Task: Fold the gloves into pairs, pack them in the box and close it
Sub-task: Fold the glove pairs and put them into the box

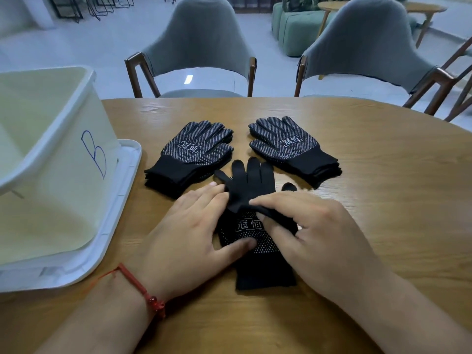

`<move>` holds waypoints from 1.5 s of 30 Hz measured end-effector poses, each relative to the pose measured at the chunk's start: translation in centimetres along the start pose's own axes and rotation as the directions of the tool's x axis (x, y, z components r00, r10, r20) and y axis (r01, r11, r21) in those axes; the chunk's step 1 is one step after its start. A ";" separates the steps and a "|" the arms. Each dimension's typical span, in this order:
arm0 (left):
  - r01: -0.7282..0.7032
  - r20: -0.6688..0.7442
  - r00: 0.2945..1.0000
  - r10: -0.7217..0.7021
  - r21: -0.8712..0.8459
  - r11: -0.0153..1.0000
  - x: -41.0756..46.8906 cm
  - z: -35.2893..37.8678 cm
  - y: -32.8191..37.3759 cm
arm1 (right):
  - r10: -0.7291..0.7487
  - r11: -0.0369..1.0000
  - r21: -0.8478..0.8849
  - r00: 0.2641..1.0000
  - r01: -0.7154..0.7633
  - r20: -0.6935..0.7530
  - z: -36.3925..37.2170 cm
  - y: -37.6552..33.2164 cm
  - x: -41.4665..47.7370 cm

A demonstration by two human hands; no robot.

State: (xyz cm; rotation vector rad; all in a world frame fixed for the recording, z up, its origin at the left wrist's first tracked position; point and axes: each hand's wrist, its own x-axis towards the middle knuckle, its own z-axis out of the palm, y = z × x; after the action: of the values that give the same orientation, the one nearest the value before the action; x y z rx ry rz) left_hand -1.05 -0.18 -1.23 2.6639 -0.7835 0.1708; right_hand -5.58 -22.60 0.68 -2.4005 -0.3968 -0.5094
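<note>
Nearest the camera, two bare forearms reach in over the wooden counter (370, 162), the left wrist wearing a red string bracelet (143, 292). The left hand (189, 238) lies spread and flat, its thumb pressing the dotted palm of the near glove pair (258, 241), which sits in the middle of the counter with its cuff toward the person. The right hand (314, 238) pinches a fold of the plain black upper glove between thumb and fingers, peeling it up so that the printed white logo beneath shows. Beyond them lie two stacks of black dotted gloves, palms up and fingers pointing away: the left stack (189, 154) and the right stack (293, 146), close to each other and just beyond the fingertips of the pair in hand; how many gloves each stack holds cannot be counted. At the left stands one translucent white plastic box (63, 154), open, marked with a blue letter B, resting on its white lid (112, 213), which lies flat near the left stack. The counter's right side and near right corner are bare wood, and its far edge curves. Behind it stand two grey upholstered chairs with wooden arms, one left (196, 44) and one right (367, 39), on a pale glossy floor, with green seating (296, 29) and a round wooden table (424, 8) farther back.
</note>
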 end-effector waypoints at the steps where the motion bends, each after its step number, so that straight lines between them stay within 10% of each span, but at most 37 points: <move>1: 0.005 0.009 1.000 -0.005 0.000 1.000 0.0 0.0 0.1 | 0.002 1.000 0.021 1.000 -0.002 -0.008 -0.1 -0.1 -0.1; 38: 0.072 0.028 0.997 -0.069 -0.108 0.992 -0.6 -1.0 -0.2 | -0.012 0.991 0.132 0.955 -0.028 0.297 -1.7 -0.9 -0.5; 45: 0.206 0.046 0.977 -0.206 -0.422 0.883 -0.6 -1.9 -0.7 | -0.008 0.999 0.037 0.882 -0.010 0.471 -2.5 -0.9 -0.6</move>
State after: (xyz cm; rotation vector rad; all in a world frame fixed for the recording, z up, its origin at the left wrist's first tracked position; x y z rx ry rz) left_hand -1.16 1.36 0.16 2.3046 -0.4637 -0.0530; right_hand -7.08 -23.60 2.70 -2.4712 -0.6076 0.0985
